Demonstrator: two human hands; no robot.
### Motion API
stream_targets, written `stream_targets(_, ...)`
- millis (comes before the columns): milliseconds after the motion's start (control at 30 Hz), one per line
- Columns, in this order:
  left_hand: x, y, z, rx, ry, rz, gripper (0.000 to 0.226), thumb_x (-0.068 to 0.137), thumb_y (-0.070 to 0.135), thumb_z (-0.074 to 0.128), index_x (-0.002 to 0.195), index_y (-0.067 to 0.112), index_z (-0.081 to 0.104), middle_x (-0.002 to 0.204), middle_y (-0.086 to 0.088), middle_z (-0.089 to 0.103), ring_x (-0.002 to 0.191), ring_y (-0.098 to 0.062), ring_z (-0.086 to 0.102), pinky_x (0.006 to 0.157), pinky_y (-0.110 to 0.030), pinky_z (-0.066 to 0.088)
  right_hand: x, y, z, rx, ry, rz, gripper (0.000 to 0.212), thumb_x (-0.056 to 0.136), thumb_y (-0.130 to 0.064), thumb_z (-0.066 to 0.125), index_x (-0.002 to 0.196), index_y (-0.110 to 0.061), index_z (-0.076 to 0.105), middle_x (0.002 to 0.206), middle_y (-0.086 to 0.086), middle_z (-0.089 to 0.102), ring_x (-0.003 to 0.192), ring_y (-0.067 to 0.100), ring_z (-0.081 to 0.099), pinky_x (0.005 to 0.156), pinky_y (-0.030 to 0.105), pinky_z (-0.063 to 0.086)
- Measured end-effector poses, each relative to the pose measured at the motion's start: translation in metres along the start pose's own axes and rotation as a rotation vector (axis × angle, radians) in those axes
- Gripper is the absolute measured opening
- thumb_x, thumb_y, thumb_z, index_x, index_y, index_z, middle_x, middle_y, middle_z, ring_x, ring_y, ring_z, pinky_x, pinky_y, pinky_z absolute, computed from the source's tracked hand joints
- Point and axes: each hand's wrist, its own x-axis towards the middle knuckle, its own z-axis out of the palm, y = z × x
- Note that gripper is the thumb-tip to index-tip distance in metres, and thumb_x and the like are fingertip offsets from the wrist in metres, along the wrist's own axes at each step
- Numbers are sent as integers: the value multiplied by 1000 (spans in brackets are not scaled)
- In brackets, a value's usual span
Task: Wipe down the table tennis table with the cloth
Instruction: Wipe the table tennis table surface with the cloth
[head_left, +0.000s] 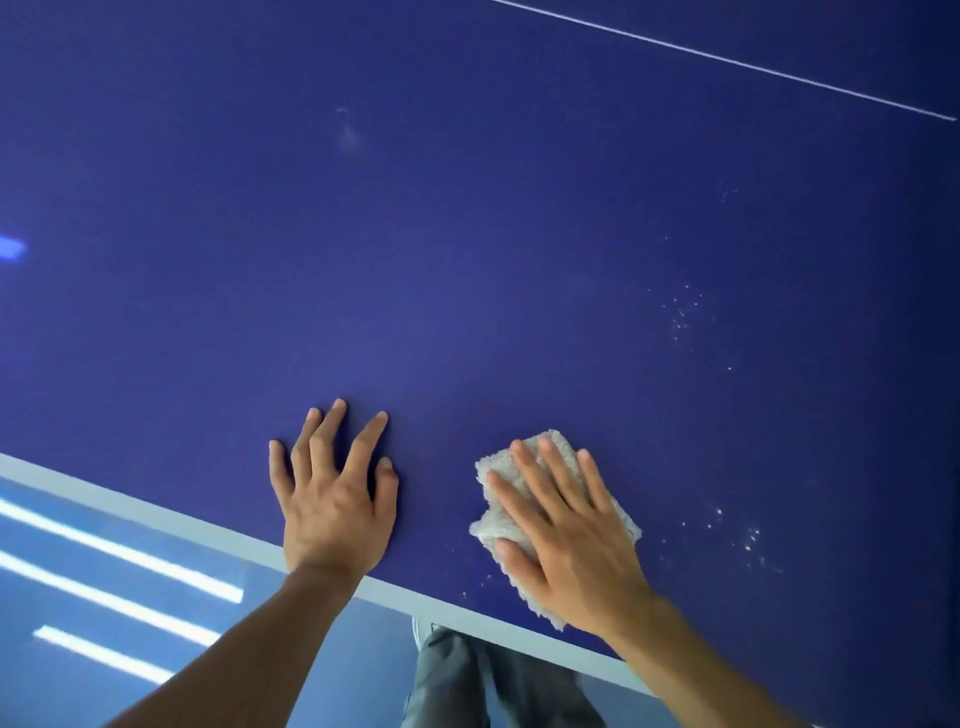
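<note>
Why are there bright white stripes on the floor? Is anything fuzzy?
Head view: the stripes look like lights reflected in the glossy floor; a glare patch shows on the table at far left; the left hand, right hand and cloth are sharp; the trousers below look blurred.

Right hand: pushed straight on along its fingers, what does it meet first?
Only bare table ahead of the right hand and cloth; farther on, roughly in line, a faint pale smudge, I think. The left hand lies off to the side.
</note>
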Motion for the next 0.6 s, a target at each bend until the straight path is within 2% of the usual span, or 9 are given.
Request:
stream_targets(67, 0, -2, 2, 0, 2, 12, 50, 100, 42, 38, 147, 31, 50, 160, -10, 38, 153, -34, 26, 125, -62, 10, -6, 27, -8, -27, 9, 96, 64, 104, -57, 40, 163, -30, 34, 174, 6, 19, 160, 35, 17, 125, 63, 18)
stream_targets(133, 0, -4, 4, -5, 10, 21, 49, 100, 42, 37, 147, 32, 49, 160, -10, 37, 153, -34, 26, 125, -62, 10, 12, 47, -17, -45, 24, 303, 65, 103, -56, 36, 162, -27, 37, 172, 11, 24, 158, 39, 21, 126, 63, 14)
stream_targets(200, -1, -3, 5, -4, 16, 23, 49, 101, 42, 37, 147, 32, 49, 160, -10, 38, 153, -34, 26, 124, -63, 11, 43, 50, -23, -15, 55, 560, 69, 102, -55, 29, 163, -25, 33, 172, 14, 22, 159, 40, 16, 128, 61, 8)
stream_targets(267, 0, -3, 5, -6, 17, 25, 48, 101, 42, 37, 147, 32, 49, 159, -10, 38, 153, -34, 27, 124, -63, 11, 71, 33, -23, 44, 80, 732, 71, 101, -55, 22, 165, -24, 27, 173, 15, 15, 160, 39, 9, 128, 60, 4)
stream_targets(333, -1, -3, 4, -21, 21, 31, 48, 101, 41, 37, 147, 32, 49, 159, -11, 39, 153, -34, 27, 124, -64, 11, 82, 0, -18, 46, 81, 693, 72, 101, -56, 23, 165, -24, 26, 173, 16, 14, 160, 40, 8, 128, 60, 3)
stream_targets(400, -1, -2, 2, -40, 13, 30, 49, 100, 40, 37, 147, 32, 49, 159, -11, 39, 153, -34, 27, 124, -64, 10, 72, -41, -5, 10, 78, 489, 69, 103, -55, 30, 165, -24, 28, 172, 16, 18, 160, 40, 10, 128, 60, 5)
stream_targets(500, -1, -3, 1, -43, -17, 27, 50, 101, 42, 35, 149, 33, 47, 161, -10, 36, 154, -33, 23, 124, -64, 8, 21, -88, 16, 11, 52, 200, 68, 105, -54, 39, 165, -27, 25, 174, 10, 14, 161, 34, 8, 127, 60, 12)
stream_targets(600, 0, -4, 3, -54, -18, 24, 48, 101, 41, 36, 148, 34, 46, 161, -10, 35, 154, -32, 22, 124, -64, 8, -38, -78, 23, -17, 45, 165, 67, 106, -56, 38, 166, -30, 24, 175, 4, 13, 161, 32, 11, 127, 59, 15)
